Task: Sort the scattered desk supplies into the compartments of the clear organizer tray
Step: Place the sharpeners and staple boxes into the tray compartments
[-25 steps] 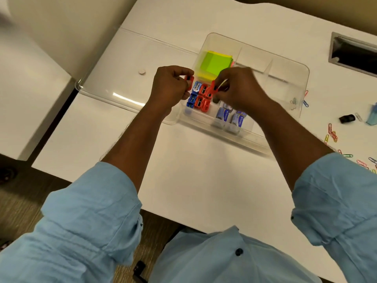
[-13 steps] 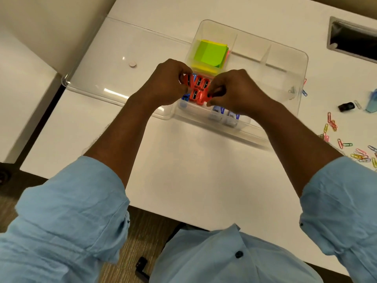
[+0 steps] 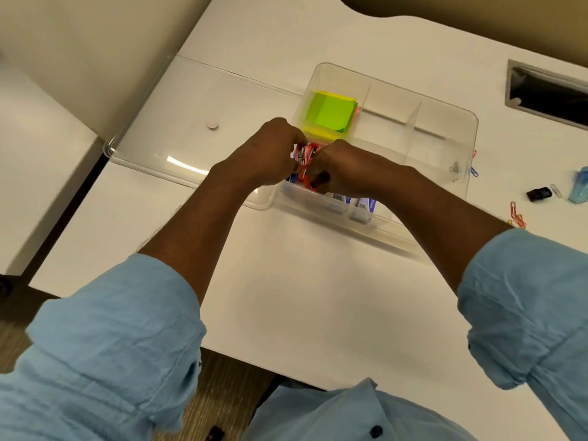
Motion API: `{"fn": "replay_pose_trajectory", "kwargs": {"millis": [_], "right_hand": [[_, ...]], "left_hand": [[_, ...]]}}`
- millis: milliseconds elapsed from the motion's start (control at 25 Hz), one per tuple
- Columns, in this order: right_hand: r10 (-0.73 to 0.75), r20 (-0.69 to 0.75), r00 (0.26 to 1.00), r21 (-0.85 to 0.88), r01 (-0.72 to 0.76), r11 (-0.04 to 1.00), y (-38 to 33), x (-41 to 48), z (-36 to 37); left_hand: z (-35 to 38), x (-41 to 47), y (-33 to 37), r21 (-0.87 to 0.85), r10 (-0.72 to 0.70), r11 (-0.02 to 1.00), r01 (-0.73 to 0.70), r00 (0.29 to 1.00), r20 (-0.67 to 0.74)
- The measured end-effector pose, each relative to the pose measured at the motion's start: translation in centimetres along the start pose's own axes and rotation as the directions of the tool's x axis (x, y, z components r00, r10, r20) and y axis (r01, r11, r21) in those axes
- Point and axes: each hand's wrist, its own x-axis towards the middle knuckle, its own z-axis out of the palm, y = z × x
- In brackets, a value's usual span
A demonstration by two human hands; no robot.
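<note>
Centre frame: left hand (image 3: 270, 154) and right hand (image 3: 346, 167), curled round the orange sharpeners (image 3: 307, 154), cover most of them. Tray (image 3: 381, 232) near wall: motion-blurred. Right edge: light-blue object (image 3: 580, 186) cut off; small black object (image 3: 538, 193) unidentifiable.

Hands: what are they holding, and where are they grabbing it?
The left hand and right hand both pinch the bunch of orange sharpeners, one from each side, inside the clear organizer tray. Exact contact is hidden.

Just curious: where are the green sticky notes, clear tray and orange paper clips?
green sticky notes (image 3: 331, 113): head view, middle of top sheet.
clear tray (image 3: 445, 138): head view, bare right compartment.
orange paper clips (image 3: 516, 214): head view, cluster's middle.
</note>
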Motion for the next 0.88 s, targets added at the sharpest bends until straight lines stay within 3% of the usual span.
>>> {"fn": "replay_pose_trajectory", "kwargs": {"millis": [440, 880], "right_hand": [[-0.006, 0.087, 0.996, 0.01, 0.005, 1.0, -0.41, 0.57, -0.51], [-0.005, -0.001, 1.0, 0.069, 0.005, 0.998, 0.27, 0.29, -0.09]], "left_hand": [[-0.41, 0.58, 0.01, -0.096, -0.014, 0.995, 0.016, 1.0, 0.017], [-0.82, 0.75, 0.01, -0.143, -0.02, 0.989, 0.023, 1.0, 0.022]]}}
